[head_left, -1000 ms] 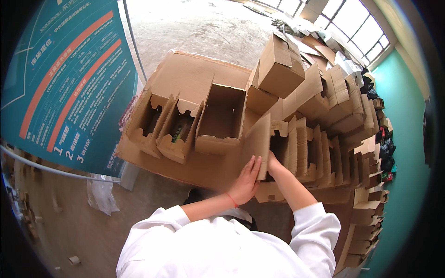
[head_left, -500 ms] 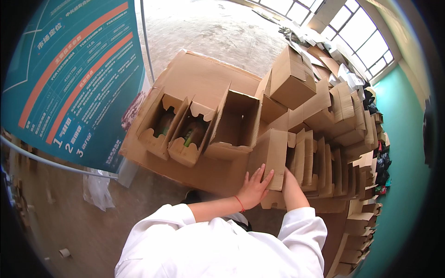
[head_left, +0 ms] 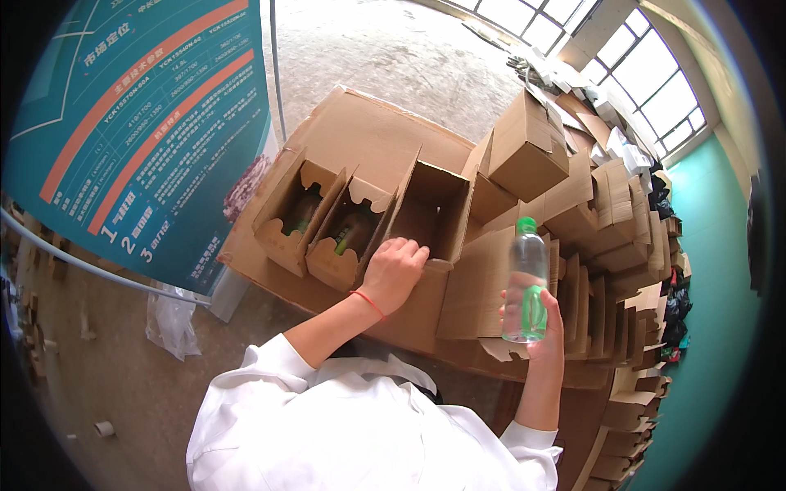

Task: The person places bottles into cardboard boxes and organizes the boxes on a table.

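Observation:
In my right hand (head_left: 550, 323) is a clear plastic bottle (head_left: 526, 282) with a green cap and a green label, held upright by its lower part. It is above the right side of the table, in front of the cardboard boxes there. My left hand (head_left: 395, 274) has its fingers curled over the near edge of an open-topped cardboard box (head_left: 449, 192) whose visible inside is bare. To its left stand two narrower open boxes, the middle box (head_left: 334, 266) and the far-left box (head_left: 278, 245), each with a dark bottle-like thing with some green inside.
The boxes stand on a flat cardboard-covered surface (head_left: 360, 110). Several open cartons (head_left: 602, 303) are packed in rows on the right, with a larger closed carton (head_left: 528, 155) behind. A teal printed banner (head_left: 155, 123) rises at the left, with a plastic bag (head_left: 173, 327) below it.
My right hand has come out from among the right-hand cartons with the bottle in it. My left hand has moved left from a carton flap to the near edge of the open box.

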`<state>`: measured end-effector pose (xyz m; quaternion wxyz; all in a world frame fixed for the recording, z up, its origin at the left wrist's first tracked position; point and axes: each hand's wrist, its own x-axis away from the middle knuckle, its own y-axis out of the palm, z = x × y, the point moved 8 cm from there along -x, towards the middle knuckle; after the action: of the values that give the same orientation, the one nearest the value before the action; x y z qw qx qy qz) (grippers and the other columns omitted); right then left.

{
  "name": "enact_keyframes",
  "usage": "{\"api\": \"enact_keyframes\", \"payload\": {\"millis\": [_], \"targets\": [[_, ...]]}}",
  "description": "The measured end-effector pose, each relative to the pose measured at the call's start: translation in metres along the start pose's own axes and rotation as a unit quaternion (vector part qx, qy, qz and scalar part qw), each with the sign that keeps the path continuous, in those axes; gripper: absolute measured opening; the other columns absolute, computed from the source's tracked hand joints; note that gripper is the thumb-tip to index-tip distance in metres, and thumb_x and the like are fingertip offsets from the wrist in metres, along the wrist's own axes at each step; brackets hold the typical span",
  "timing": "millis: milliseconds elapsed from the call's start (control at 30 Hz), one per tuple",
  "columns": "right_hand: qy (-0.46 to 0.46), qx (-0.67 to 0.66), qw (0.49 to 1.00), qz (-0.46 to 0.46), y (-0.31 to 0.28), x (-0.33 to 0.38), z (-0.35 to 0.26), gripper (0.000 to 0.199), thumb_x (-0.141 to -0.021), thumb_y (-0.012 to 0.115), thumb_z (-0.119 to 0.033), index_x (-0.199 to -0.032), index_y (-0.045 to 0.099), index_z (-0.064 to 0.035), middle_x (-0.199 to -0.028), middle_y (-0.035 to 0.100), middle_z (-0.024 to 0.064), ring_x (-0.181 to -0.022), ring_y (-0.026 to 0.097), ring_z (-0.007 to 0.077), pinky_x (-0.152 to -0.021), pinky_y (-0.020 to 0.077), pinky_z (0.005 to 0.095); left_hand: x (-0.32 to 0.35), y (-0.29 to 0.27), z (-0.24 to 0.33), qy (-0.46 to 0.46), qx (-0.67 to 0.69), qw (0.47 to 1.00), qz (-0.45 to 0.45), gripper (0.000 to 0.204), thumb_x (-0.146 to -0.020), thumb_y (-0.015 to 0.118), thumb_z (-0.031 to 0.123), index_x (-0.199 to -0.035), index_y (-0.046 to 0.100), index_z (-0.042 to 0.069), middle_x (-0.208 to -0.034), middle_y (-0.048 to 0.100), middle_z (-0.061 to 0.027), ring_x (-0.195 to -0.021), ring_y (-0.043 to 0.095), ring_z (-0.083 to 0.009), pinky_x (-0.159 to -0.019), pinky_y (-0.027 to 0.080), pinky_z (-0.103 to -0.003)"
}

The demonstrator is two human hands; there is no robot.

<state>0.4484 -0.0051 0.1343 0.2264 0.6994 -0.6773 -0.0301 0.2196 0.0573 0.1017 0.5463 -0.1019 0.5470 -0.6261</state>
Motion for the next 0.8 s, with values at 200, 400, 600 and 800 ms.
{"api": "enact_keyframes", "payload": {"millis": [200, 400, 600, 800], "targets": [[0.113, 0.007, 0.987, -0.110, 0.073, -0.034, 0.009, 0.061, -0.088, 0.055, -0.041, -0.127, 0.046, 0.0053, -0.106, 0.063, 0.0226, -0.083, 0.067, 0.0295, -0.074, 0.0575, 0.0432, 0.013, -0.018, 0.031, 0.061, 0.005, 0.998, -0.003, 0.004, -0.070, 0.059, 0.012, -0.066, 0.057, 0.010, -0.069, 0.055, -0.0041, -0.071, 0.059, -0.0205, -0.066, 0.049, -0.033], [0.192, 0.100, 0.976, -0.031, 0.098, -0.087, 0.069, 0.039, -0.090, 0.055, -0.029, -0.117, 0.049, -0.0011, -0.104, 0.061, 0.0119, -0.090, 0.063, 0.0221, -0.075, 0.0539, 0.0367, 0.056, -0.025, 0.054, 0.063, 0.048, 0.997, 0.004, 0.002, -0.067, 0.059, 0.012, -0.067, 0.057, 0.010, -0.071, 0.054, -0.0047, -0.072, 0.058, -0.0214, -0.066, 0.050, -0.033], [0.147, 0.519, 0.841, 0.048, 0.072, -0.149, 0.150, 0.069, -0.086, 0.064, -0.032, -0.137, 0.028, -0.0030, -0.125, 0.053, 0.0193, -0.106, 0.057, 0.0253, -0.083, 0.0505, 0.0374, 0.066, -0.025, 0.051, 0.044, 0.084, 0.994, 0.046, 0.002, -0.068, 0.058, 0.011, -0.069, 0.056, 0.009, -0.071, 0.053, -0.0045, -0.075, 0.058, -0.0218, -0.069, 0.050, -0.033], [0.098, 0.720, 0.671, -0.144, 0.075, -0.172, 0.202, 0.057, -0.077, 0.069, -0.030, -0.123, 0.048, -0.0029, -0.118, 0.059, 0.0222, -0.105, 0.060, 0.0343, -0.085, 0.0503, 0.0410, 0.068, -0.024, 0.050, 0.046, 0.088, 0.993, 0.057, 0.004, -0.072, 0.057, 0.010, -0.075, 0.059, 0.009, -0.076, 0.055, -0.0047, -0.088, 0.060, -0.0236, -0.084, 0.050, -0.035]]}}
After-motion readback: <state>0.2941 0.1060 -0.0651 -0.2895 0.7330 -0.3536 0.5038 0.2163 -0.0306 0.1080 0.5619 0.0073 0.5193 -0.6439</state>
